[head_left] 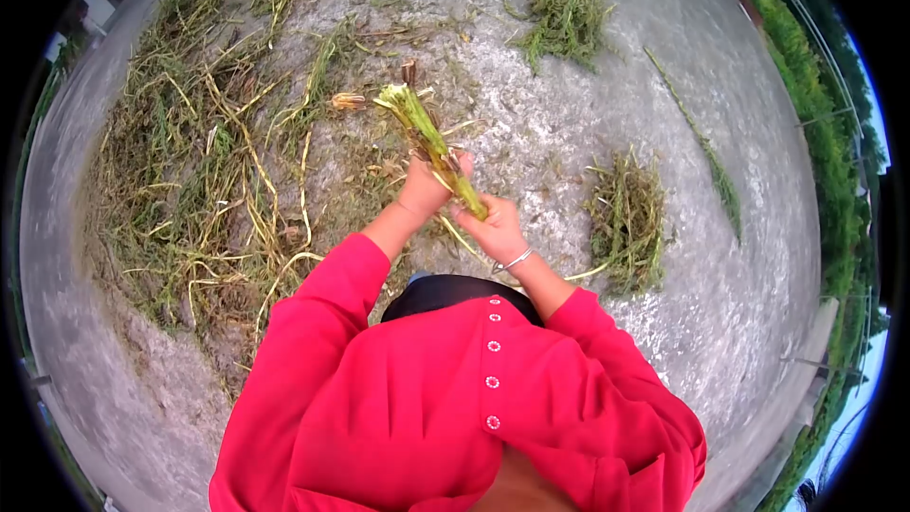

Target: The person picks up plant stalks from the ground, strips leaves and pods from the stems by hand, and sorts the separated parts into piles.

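A thick bundle of green plant stalks (414, 118) is held in front of my body, tilted, with its pale cut ends pointing up and away to the left. My left hand (426, 186) is closed around the middle of the bundle. Nearer to me, my right hand (495, 230) grips its lower end, with the thumb along the stalks. A bracelet circles my right wrist. Thin pale stems (459, 236) hang down below the hands. Part of the bundle is hidden behind my fingers.
A large heap of cut stalks and leaves (218, 161) spreads over the concrete ground (730, 294) to the left. Smaller piles lie at right (627, 223) and at far right (566, 19). One long leafy stem (706, 147) rests beyond them. A short orange-brown stub (348, 101) sits near the heap.
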{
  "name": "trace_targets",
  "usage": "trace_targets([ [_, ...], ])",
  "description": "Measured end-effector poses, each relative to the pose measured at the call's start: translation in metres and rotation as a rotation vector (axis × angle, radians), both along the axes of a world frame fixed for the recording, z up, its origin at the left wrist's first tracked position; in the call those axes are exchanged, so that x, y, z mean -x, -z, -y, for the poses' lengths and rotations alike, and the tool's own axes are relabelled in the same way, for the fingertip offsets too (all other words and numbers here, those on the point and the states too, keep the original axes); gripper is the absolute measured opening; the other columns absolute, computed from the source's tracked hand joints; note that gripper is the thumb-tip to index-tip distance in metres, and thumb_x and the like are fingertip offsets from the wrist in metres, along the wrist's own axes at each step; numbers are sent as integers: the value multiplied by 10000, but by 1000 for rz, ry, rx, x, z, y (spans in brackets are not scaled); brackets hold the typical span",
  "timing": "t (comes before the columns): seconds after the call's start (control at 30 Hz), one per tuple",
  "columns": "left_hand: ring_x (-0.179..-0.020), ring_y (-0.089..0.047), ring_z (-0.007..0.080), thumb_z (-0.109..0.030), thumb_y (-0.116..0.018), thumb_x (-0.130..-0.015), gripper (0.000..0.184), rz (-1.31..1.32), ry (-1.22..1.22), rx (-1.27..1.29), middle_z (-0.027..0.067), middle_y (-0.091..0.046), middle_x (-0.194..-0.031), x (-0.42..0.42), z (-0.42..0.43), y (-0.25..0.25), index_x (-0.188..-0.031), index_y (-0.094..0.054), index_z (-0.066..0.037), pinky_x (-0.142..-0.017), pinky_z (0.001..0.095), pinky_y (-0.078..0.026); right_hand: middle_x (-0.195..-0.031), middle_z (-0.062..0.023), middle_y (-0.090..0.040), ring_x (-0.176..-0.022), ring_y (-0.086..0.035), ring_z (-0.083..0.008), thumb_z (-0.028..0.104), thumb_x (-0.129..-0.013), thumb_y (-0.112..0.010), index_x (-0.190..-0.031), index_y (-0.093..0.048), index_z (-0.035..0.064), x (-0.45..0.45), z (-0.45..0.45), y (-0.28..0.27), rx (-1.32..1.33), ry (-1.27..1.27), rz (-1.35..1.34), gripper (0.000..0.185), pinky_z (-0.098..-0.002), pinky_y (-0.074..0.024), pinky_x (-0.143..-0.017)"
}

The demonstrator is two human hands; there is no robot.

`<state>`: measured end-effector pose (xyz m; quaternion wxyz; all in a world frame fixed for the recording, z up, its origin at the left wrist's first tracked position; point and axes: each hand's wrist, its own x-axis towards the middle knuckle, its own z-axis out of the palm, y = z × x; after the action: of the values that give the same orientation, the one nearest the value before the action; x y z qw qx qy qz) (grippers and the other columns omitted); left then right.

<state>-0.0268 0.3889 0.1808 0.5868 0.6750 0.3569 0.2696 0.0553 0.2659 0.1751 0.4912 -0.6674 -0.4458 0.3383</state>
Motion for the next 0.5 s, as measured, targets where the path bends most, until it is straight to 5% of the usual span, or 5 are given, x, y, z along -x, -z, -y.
trace_targets([
  [0.1, -618, -567, 124, -199, -605, -783, 150, 26, 136, -293, 30, -574, -624, 2, -38, 27, -812, -596, -52, -563, 244, -476, -573, -24, -566, -493, -492, -80, 228, -741, -692, -748, -631, 69, -47, 5, -19, 6, 123, 340, 170, -255, -414, -465],
  [0.23, -649, -612, 233, -264, -573, -763, 225, -780, 304, -643, 116, -606, -682, 47, -73, -31, -724, -606, -46, -602, 332, -510, -511, -11, -521, -393, -481, -134, 337, -786, -622, -608, -506, 118, -125, 27, -71, -4, 177, 1392, 305, -282, -392, -373],
  [0.33, -764, -641, 268, -156, -550, -748, 149, -1182, 518, -828, 142, -646, -800, 62, -77, -38, -767, -647, -45, -670, 359, -514, -566, -49, -549, -469, -555, -208, 277, -830, -535, -648, -516, 125, -137, 35, -112, 124, 27, 1627, 238, -342, -437, -433],
  [0.5, -797, -640, 285, -128, -561, -729, 162, -1310, 741, -955, 148, -650, -854, 72, -75, -37, -819, -662, -40, -685, 361, -514, -598, -15, -568, -551, -593, -168, 218, -794, -532, -685, -540, 129, -104, 13, -142, 400, -183, 1773, 141, -328, -431, -494],
])
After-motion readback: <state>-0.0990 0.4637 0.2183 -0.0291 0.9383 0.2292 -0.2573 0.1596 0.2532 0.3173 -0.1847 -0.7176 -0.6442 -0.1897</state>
